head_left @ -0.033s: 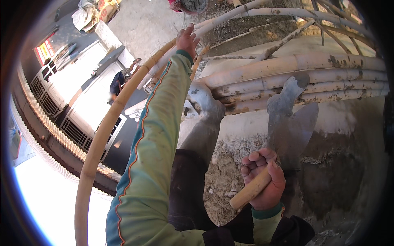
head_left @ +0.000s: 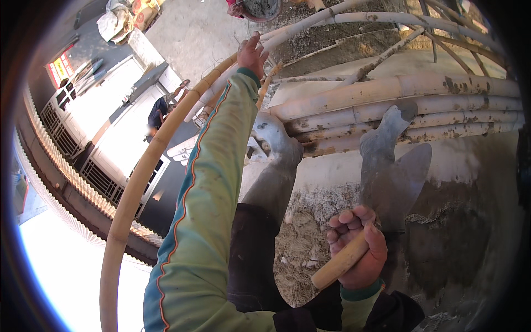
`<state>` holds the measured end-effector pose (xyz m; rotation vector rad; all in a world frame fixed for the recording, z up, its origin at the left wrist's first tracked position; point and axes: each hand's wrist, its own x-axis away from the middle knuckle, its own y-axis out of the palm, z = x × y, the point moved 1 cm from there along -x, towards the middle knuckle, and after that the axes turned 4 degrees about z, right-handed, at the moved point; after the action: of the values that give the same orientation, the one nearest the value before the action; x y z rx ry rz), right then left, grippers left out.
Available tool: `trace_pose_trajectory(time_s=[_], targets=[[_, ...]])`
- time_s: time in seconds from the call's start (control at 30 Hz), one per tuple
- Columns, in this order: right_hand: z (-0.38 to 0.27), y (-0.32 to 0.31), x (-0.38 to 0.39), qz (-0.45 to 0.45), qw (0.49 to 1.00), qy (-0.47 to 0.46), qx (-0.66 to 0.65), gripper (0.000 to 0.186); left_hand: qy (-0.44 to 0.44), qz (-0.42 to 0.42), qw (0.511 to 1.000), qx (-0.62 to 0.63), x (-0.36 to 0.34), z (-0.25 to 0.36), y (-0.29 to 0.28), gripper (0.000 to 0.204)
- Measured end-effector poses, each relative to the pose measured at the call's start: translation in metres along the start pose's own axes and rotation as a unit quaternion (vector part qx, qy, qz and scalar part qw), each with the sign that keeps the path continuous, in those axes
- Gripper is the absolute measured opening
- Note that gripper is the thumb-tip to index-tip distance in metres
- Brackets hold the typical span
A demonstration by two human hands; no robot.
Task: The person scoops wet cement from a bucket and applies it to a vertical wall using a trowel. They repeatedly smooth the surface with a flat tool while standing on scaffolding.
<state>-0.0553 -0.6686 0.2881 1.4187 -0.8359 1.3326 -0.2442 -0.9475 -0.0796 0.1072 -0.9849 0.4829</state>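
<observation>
My left hand reaches far forward and is closed around a bamboo pole at the crossing of two poles. The upright bamboo pole runs down from there along the left of my arm. In my right hand, low in the view, is a trowel by its wooden handle. Its grey, leaf-shaped blade points away, beside my right foot and over the plastered wall. The wall's right part looks dark and wet, and rough mortar shows between my legs.
My cement-greyed feet rest on a bundle of horizontal bamboo poles. Thinner bamboo braces cross beyond. Far below stand a bucket of grey mortar and filled sacks. Another person is at the left, near a corrugated roof edge.
My right hand and the trowel have shifted very slightly down and to the right. The left hand keeps its hold on the bamboo pole.
</observation>
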Motion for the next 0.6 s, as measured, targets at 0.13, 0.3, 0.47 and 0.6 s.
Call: trace_pose_trajectory(time_s=[0.13,0.3,0.47,0.6], targets=[[-0.020,-0.002,0.012,-0.039,0.998,-0.040,-0.022,0.037,0.278,0.083,0.888,-0.357,-0.071,-0.015,-0.048,0.086],[-0.034,-0.014,0.010,-0.062,0.991,-0.113,-0.041,0.036,0.467,0.160,0.644,-0.585,-0.068,0.017,0.003,0.073],[-0.050,-0.037,0.001,-0.069,0.993,-0.100,0.003,0.035,0.353,0.059,0.535,-0.766,-0.107,0.062,0.006,0.094],[-0.052,-0.045,-0.009,-0.083,0.987,-0.120,0.067,0.034,0.053,-0.181,0.433,-0.882,-0.137,0.071,0.060,0.093]])
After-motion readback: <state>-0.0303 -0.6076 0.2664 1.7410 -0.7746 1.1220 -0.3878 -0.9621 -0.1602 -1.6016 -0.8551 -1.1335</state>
